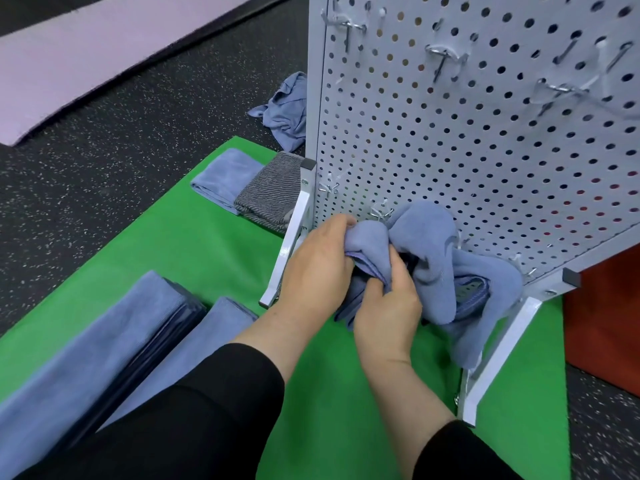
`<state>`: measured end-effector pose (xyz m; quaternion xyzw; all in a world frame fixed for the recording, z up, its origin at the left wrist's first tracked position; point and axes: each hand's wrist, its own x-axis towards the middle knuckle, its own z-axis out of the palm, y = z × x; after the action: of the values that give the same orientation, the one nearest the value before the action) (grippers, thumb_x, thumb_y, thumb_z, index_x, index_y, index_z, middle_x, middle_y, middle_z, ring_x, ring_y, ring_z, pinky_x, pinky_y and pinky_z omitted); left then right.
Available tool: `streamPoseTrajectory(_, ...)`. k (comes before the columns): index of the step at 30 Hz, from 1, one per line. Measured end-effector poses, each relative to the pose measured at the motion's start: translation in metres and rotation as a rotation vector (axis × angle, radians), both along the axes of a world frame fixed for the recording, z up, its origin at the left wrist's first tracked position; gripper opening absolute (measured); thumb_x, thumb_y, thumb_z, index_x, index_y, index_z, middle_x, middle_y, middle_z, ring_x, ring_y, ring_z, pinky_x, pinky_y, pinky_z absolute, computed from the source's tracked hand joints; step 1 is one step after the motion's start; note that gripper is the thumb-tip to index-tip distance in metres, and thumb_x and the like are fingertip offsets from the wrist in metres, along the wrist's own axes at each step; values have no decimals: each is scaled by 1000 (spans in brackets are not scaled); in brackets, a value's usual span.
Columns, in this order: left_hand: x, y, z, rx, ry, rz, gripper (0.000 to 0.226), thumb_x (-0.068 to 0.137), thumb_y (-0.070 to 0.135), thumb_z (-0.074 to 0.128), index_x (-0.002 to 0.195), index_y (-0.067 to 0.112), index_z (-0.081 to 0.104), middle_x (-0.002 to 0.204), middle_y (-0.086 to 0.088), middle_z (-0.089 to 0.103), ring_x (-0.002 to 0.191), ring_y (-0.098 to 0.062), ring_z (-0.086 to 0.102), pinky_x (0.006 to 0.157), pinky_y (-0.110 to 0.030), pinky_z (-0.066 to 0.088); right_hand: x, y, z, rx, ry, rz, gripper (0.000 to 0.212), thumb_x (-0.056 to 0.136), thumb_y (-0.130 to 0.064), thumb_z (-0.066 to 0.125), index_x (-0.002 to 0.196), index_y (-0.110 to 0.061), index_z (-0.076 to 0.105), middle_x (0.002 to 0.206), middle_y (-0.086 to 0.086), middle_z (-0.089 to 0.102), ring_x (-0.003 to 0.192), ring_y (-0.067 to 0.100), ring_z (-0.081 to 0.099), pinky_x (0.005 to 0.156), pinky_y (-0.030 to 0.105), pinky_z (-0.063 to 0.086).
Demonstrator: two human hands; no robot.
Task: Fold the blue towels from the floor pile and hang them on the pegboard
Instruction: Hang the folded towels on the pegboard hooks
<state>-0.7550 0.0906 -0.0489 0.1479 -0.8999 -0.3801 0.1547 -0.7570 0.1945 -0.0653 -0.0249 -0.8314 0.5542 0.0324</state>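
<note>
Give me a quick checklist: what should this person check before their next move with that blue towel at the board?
1. Both hands hold the towel: ok. The left hand and right hand each have a grip on its bunched left end.
2. Towel neatly folded: not ok, it is crumpled.
3. Towel caught on a low hook: cannot tell, the cloth hides this.
4. Free hooks higher on the pegboard: ok, several are bare.
5. More towels waiting: ok, folded ones lie on the green mat, and a crumpled one lies behind the board.
</note>
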Motion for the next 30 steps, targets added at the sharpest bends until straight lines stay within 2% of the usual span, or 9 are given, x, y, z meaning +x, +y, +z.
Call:
streamPoseTrajectory(2, -3, -1, 6, 28, 34, 33, 39, 86, 8, 55, 122, 23, 56, 118, 3, 63, 99, -14, 53, 78, -30, 40, -3, -2, 1, -67, -4, -35, 54, 94, -1, 51, 140, -27, 59, 133, -3, 65, 121, 15, 58, 106, 31, 47)
streamPoseTrajectory(5, -10, -1, 10, 15, 132, 49, 44, 81, 4, 63, 122, 20, 66, 122, 5, 64, 107, -14, 56, 89, -26, 44, -6, -5, 0, -134, -17, -80, 43, 95, -1, 53, 132, -19, 65, 121, 1, 70, 109, 15, 61, 96, 24, 48)
streamPoseTrajectory(10, -20, -2, 8, 21, 80, -11, 51, 83, 2, 61, 130, 21, 69, 126, 3, 67, 111, -15, 58, 90, -10, 35, -16, -10, -2, -130, -55, -152, 27, 95, -3, 54, 116, -7, 70, 112, 8, 73, 101, 21, 61, 96, 36, 48)
streamPoseTrajectory(17, -14, 2, 14, 92, 190, 24, 53, 81, 5, 66, 131, 23, 67, 129, 7, 67, 114, -9, 58, 99, -17, 42, -6, -7, 9, -273, 1, -192, 34, 98, -8, 52, 128, -18, 66, 119, -4, 72, 112, 11, 65, 100, 33, 51)
streamPoseTrajectory(19, -14, 3, 20, 136, 169, 35, 50, 79, 8, 64, 125, 29, 65, 122, 11, 68, 109, -11, 60, 95, -26, 48, -7, -7, 12, -277, 39, -196, 35, 98, -9, 52, 130, -19, 65, 121, -5, 71, 112, 10, 63, 99, 27, 50)
streamPoseTrajectory(22, -20, 0, 15, 108, 156, 47, 37, 79, 6, 64, 111, 25, 64, 108, 10, 67, 95, -12, 58, 83, -34, 49, -15, -7, 5, -226, 43, -164, 30, 99, -9, 51, 126, -14, 65, 120, 0, 71, 112, 14, 62, 99, 27, 48)
streamPoseTrajectory(24, -23, -3, 3, 53, 146, 35, 39, 79, 3, 65, 113, 20, 70, 113, 4, 68, 101, -15, 60, 89, -34, 48, -22, -6, -5, -131, 21, -137, 25, 98, -7, 52, 117, -6, 67, 120, 10, 70, 114, 24, 60, 103, 32, 45)
streamPoseTrajectory(27, -24, -6, -12, 4, 76, -3, 45, 82, 4, 64, 124, 18, 71, 121, 0, 69, 110, -21, 62, 96, -33, 48, -30, -5, -18, 27, -20, -81, 23, 97, -4, 52, 114, 0, 67, 122, 17, 67, 117, 28, 57, 97, 19, 37)
streamPoseTrajectory(30, -17, -4, -20, 18, 44, -47, 55, 85, 6, 64, 138, 20, 62, 136, 4, 64, 121, -14, 57, 104, -21, 42, -33, -4, -26, 36, -56, -34, 37, 97, -7, 52, 133, -12, 60, 139, 10, 59, 129, 25, 50, 111, 34, 38)
